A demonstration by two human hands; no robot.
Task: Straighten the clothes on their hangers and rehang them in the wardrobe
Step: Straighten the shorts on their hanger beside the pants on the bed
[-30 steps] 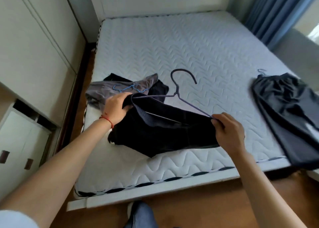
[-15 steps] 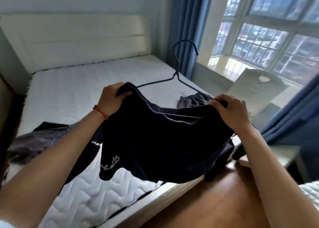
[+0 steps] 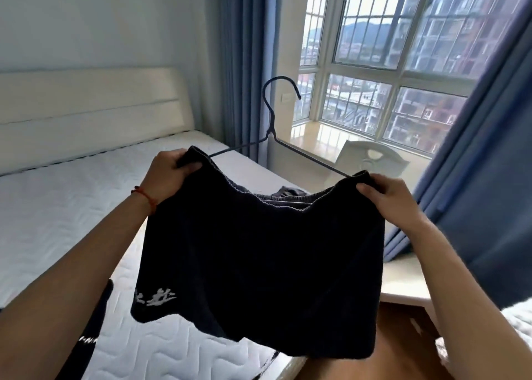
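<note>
Both hands (image 3: 169,175) raised, gripping shorts (image 3: 259,250) corners

Both arms reach forward, left hand (image 3: 169,175) and right hand (image 3: 387,198) raised, fingers pinched closed.

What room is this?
Most likely a bedroom: there is a bed with a bare mattress and a padded headboard, blue curtains beside a big window, and dark shorts on a hanger.
</note>
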